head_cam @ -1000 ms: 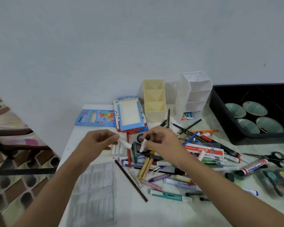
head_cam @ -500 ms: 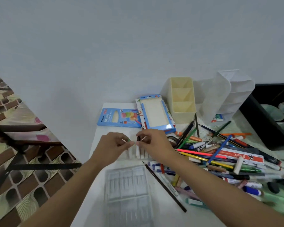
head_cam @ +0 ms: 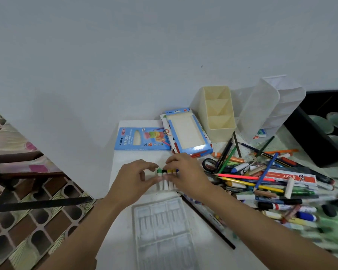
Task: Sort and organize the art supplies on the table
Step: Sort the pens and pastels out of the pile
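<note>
Both hands have come down from mid-air, where each held a white tube a second ago, onto the row of tubes (head_cam: 165, 179) lying side by side at the table's (head_cam: 203, 250) 9 o'clock edge; the view has also swung left. Green, black, yellow and blue caps show at the row's far end. The right hand (head_cam: 185, 173) curls over the row from 3 o'clock, thumb across the white bodies and fingertips above the caps, gripping them. The left hand (head_cam: 133, 181) reaches in from 9 o'clock with bent fingers, its thumb tip against the green-capped tube; whether it pinches that tube I cannot tell. A clear tray (head_cam: 160, 230) lies at 6 o'clock from the tubes, just beside them. A blue pencil box (head_cam: 142, 138) lies at 11 o'clock, and an open box (head_cam: 185, 131) at 1 o'clock overlaps its right end. Further towards 1 o'clock stand a cream organizer (head_cam: 217, 112) and a clear organizer (head_cam: 265, 106). Scissors (head_cam: 209, 164) and a pile (head_cam: 261, 182) of pencils, markers and pens spread out at 3 o'clock.
</note>
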{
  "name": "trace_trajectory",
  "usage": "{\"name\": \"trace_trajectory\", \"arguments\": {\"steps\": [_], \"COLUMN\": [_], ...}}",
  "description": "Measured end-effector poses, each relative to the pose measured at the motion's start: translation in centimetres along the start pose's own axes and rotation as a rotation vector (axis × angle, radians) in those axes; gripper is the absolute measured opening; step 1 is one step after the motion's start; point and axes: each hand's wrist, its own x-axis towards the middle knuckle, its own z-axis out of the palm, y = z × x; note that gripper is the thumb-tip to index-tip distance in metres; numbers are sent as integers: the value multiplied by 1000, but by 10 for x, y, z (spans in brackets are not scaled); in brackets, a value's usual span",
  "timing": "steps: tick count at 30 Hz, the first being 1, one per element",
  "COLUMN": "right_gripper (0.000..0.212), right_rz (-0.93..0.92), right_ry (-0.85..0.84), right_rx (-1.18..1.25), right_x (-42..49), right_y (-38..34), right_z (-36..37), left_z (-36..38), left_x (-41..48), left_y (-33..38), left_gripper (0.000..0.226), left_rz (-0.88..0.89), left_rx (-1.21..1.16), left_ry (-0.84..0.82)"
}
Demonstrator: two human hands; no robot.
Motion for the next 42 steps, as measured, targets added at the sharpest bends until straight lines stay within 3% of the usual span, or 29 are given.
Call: {"name": "trace_trajectory", "arguments": {"steps": [4, 13, 21, 28, 32, 37, 42], "right_gripper": [26, 29, 35, 30, 37, 20, 15], "right_rz": [-53, -132, -128, -141, -169, -144, -8], "right_ry": [-18, -66, -151, -47, 46, 210, 302], "right_rx": [-118, -329, -366, -239, -68, -11, -87], "right_x": [-3, -16, -14, -25, -36, -62, -81], "right_y": [-1, -6, -13, -6, -2, 16, 70], "right_z": [1, 3, -5, 2, -14, -56, -106], "left_z": [0, 5, -1, 0, -4, -2, 45], "left_x": [-5, -7, -1, 0, -1, 1, 1], "left_y": [-5, -4, 1, 4, 14, 56, 110], "left_gripper": [48, 51, 50, 55, 46, 12, 12], "left_rz": [82, 163, 109, 60, 54, 207, 411], "left_rx": [106, 205, 241, 250, 247, 180, 148], "left_ry": [-146, -156, -240, -223, -193, -159, -322]}}
